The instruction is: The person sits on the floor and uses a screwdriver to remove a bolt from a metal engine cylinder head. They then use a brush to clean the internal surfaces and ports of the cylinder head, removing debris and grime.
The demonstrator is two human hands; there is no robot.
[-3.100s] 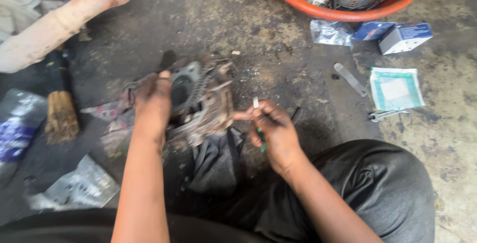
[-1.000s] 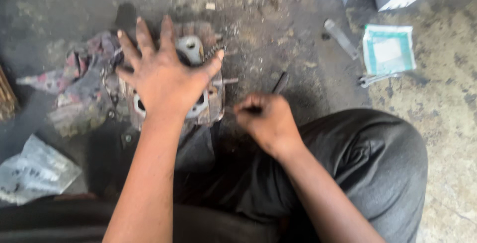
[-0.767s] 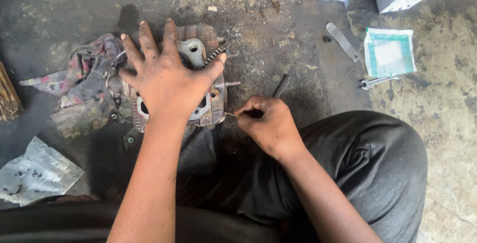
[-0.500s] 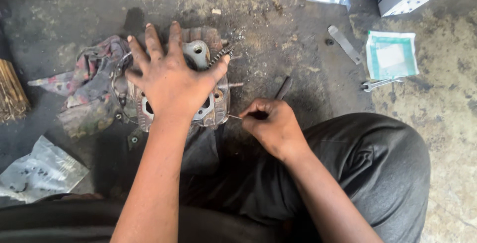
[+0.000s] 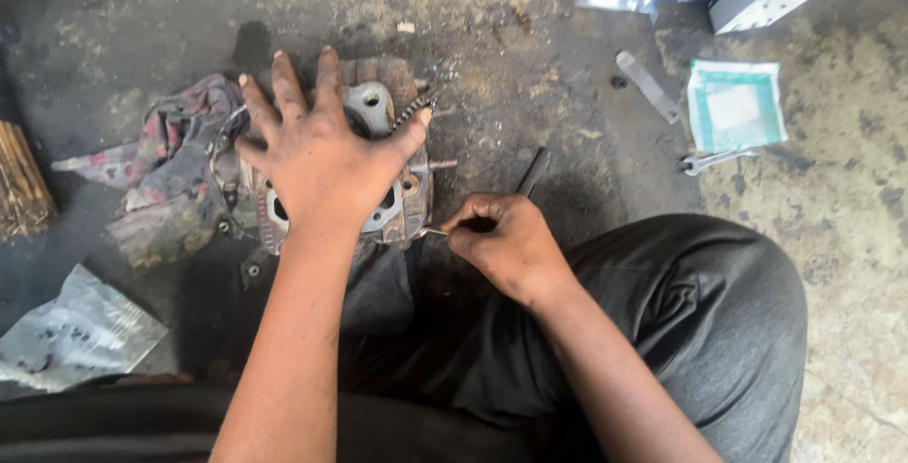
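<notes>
a grimy metal engine casting (image 5: 397, 200) is seen lying on the dark oily floor (image 5: 530, 56) just in front of the knees, a stained rag (image 5: 175, 165) touching its left side; the left hand (image 5: 322, 156) is pressed flat on top with fingers spread apart, while the right hand (image 5: 501, 241) is pinched shut around a thin dark tool (image 5: 530, 174) whose tip is set against the casting's near right edge. the casting is judged heavy, rigid and greasy, so it is best held by downward palm pressure or by its outer rim, not by the short chain (image 5: 412, 113) hanging at its far right.
</notes>
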